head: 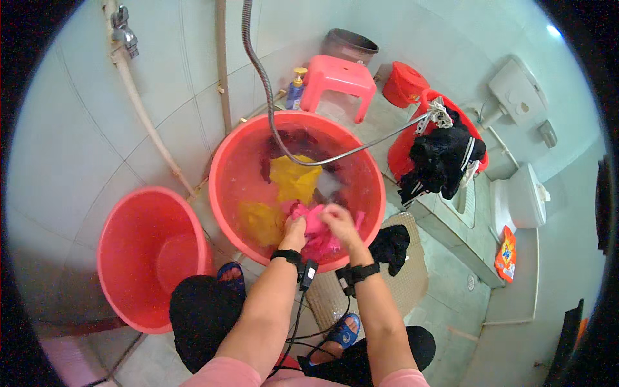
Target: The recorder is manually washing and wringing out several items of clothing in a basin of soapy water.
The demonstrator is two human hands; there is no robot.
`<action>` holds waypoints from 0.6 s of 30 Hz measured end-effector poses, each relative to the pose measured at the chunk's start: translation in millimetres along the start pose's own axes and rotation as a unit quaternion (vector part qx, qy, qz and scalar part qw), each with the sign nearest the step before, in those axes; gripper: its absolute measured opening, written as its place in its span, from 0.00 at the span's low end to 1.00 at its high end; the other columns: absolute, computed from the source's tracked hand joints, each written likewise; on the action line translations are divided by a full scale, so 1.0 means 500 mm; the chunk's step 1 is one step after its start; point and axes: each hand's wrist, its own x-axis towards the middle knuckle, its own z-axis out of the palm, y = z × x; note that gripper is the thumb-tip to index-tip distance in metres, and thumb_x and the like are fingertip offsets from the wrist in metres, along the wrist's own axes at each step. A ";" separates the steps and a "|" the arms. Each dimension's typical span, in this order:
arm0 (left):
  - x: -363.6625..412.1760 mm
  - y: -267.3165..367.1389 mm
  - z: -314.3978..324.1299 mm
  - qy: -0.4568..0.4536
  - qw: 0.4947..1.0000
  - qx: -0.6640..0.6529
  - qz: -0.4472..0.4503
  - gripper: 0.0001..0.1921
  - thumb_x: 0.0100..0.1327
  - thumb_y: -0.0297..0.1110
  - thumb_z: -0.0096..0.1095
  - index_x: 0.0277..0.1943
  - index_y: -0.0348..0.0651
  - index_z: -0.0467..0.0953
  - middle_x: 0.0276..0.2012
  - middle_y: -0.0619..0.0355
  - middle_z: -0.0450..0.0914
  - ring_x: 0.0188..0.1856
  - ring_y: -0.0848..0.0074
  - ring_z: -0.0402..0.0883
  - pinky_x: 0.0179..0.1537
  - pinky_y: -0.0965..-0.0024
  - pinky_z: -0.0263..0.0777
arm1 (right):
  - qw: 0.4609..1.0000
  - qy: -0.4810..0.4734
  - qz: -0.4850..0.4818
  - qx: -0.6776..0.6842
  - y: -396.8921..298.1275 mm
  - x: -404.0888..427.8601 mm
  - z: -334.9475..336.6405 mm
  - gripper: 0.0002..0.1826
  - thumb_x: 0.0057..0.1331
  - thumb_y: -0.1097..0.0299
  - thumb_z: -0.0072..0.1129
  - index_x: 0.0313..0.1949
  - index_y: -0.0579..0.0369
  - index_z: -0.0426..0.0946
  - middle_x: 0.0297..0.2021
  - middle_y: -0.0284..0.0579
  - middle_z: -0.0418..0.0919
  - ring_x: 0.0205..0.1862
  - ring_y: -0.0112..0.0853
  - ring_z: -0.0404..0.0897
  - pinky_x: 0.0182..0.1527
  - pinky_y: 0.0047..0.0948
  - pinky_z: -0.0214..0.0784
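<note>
Both hands are over the near side of a large red plastic basin point(218, 193) with water and clothes in it. A bright pink garment point(316, 222) is bunched between them, its lower part down in the basin. My left hand point(296, 232) grips its left side. My right hand point(340, 224) is closed on its right side, slightly blurred. Beyond them a yellow cloth point(296, 178) rises out of the water, and more yellow fabric point(261, 223) lies under it at the left. Dark clothing point(295, 140) soaks at the far side.
A flexible metal shower hose point(263, 72) arches across the basin to a red bucket point(401, 150) heaped with black clothes point(440, 150). An upright red tub point(145, 261) stands at left. Behind are a pink stool point(341, 72) and a pump bottle point(295, 92). Black cloth point(394, 244) lies on a mat point(411, 280).
</note>
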 end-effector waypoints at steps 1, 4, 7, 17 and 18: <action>0.008 0.000 0.003 0.046 0.996 -0.003 0.075 0.19 0.55 0.50 0.54 0.47 0.54 0.69 0.46 0.61 0.74 0.46 0.67 0.73 0.40 0.53 0.68 | 0.990 0.075 -0.068 -0.096 -0.006 0.007 -0.027 0.04 0.55 0.71 0.52 0.27 0.57 0.73 0.25 0.33 0.74 0.27 0.26 0.70 0.31 0.26 0.63; -0.009 0.041 0.050 0.080 0.992 0.022 0.096 0.13 0.55 0.39 0.55 0.44 0.51 0.69 0.38 0.60 0.75 0.39 0.67 0.75 0.35 0.58 0.69 | 0.896 0.379 -0.136 -0.189 -0.029 0.007 -0.144 0.06 0.57 0.72 0.49 0.24 0.60 0.66 0.20 0.40 0.70 0.22 0.28 0.69 0.28 0.27 0.64; 0.063 0.042 0.013 0.118 0.977 0.092 0.150 0.14 0.53 0.37 0.55 0.43 0.46 0.69 0.36 0.57 0.75 0.37 0.64 0.75 0.33 0.56 0.70 | 0.842 0.506 -0.151 0.112 -0.078 0.002 -0.246 0.06 0.57 0.74 0.47 0.24 0.58 0.61 0.19 0.45 0.72 0.17 0.31 0.71 0.21 0.27 0.66; 0.048 -0.040 -0.045 0.168 0.692 0.683 0.163 0.36 0.45 0.32 0.67 0.56 0.38 0.55 0.53 0.46 0.62 0.51 0.58 0.67 0.47 0.51 0.64 | 0.976 0.093 -0.005 -0.198 0.047 0.059 -0.063 0.17 0.57 0.66 0.54 0.44 0.60 0.69 0.37 0.53 0.75 0.34 0.41 0.77 0.34 0.37 0.72; -0.012 -0.034 0.010 0.231 0.698 0.651 0.192 0.36 0.44 0.31 0.67 0.56 0.42 0.56 0.54 0.47 0.61 0.54 0.58 0.63 0.50 0.49 0.61 | 0.934 0.109 -0.067 -0.333 0.085 0.033 -0.067 0.21 0.56 0.63 0.55 0.48 0.57 0.67 0.40 0.55 0.74 0.42 0.44 0.74 0.42 0.40 0.69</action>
